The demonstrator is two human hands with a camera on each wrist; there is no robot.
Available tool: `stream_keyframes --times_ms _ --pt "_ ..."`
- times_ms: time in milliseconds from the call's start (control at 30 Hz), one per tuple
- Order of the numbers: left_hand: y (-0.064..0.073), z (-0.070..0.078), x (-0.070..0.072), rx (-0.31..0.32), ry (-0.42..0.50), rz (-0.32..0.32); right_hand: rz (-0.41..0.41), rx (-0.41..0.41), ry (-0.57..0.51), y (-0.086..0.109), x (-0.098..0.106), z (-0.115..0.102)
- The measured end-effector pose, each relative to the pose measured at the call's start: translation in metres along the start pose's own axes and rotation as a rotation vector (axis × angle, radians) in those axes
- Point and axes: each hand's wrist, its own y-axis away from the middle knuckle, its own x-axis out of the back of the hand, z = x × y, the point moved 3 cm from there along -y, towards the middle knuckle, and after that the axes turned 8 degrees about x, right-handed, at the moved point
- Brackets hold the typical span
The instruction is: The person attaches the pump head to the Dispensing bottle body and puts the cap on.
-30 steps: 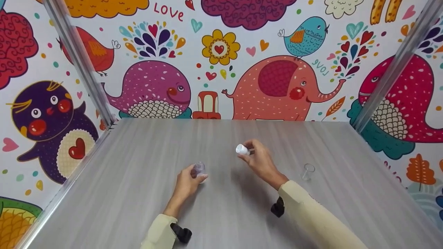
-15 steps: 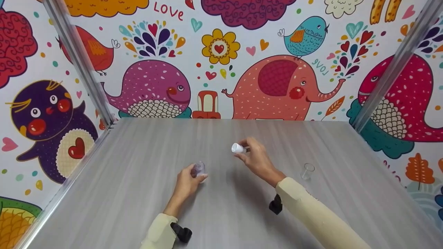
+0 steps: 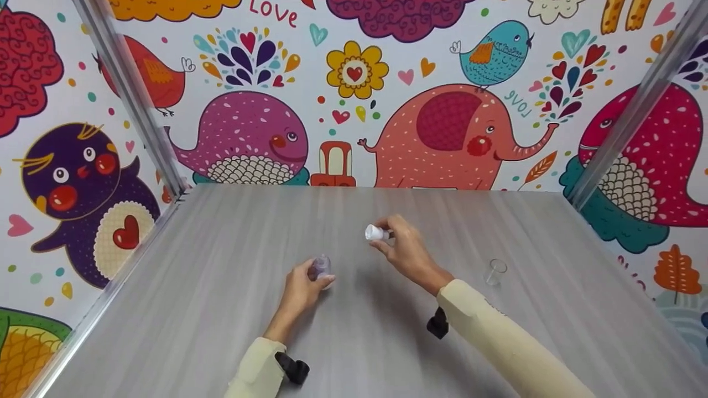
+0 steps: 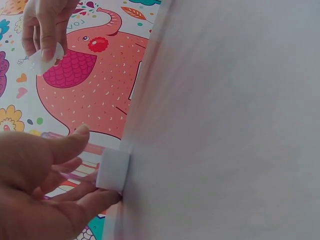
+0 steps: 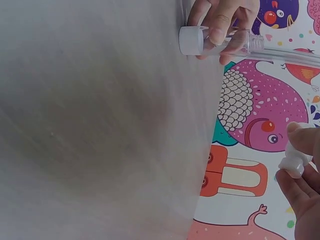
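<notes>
I'm looking over a grey, wood-grained worktop (image 3: 166, 320). The left hand (image 3: 300, 287) is resting around mid-worktop; the right hand (image 3: 408, 249) is hanging raised, closer to the back edge. The left one is gripping a white-based, clear, faintly purple cylindrical bottle (image 3: 323, 266), which is standing roughly upright, threaded neck facing up; base contact I'm not able to confirm. Toward the right edge, a clear, open-topped cylindrical cup (image 3: 496, 272) is standing alone. The right one is pinching a small white plastic cap-like piece (image 3: 376, 232). Key relation: that piece is lying nearly crosswise to the bottle's axis, apart from it, rightward and nearer the back edge, wide end facing the left edge.
</notes>
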Motion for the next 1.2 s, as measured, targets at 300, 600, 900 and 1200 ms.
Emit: stream_keyframes --times_ms 300,600,900,1200 --pt "0.001 -0.001 0.003 -0.019 -0.016 0.033 -0.039 0.057 0.001 -0.010 -0.007 -0.013" --pt "0.001 0.000 0.001 -0.008 -0.026 0.032 -0.072 0.095 0.041 -0.010 -0.011 -0.015" --pt "0.001 -0.001 0.002 0.005 -0.034 0.031 -0.106 0.153 0.051 -0.011 -0.017 -0.027" --pt "-0.001 0.000 0.001 -0.010 -0.034 0.028 -0.113 0.200 0.060 -0.014 -0.025 -0.038"
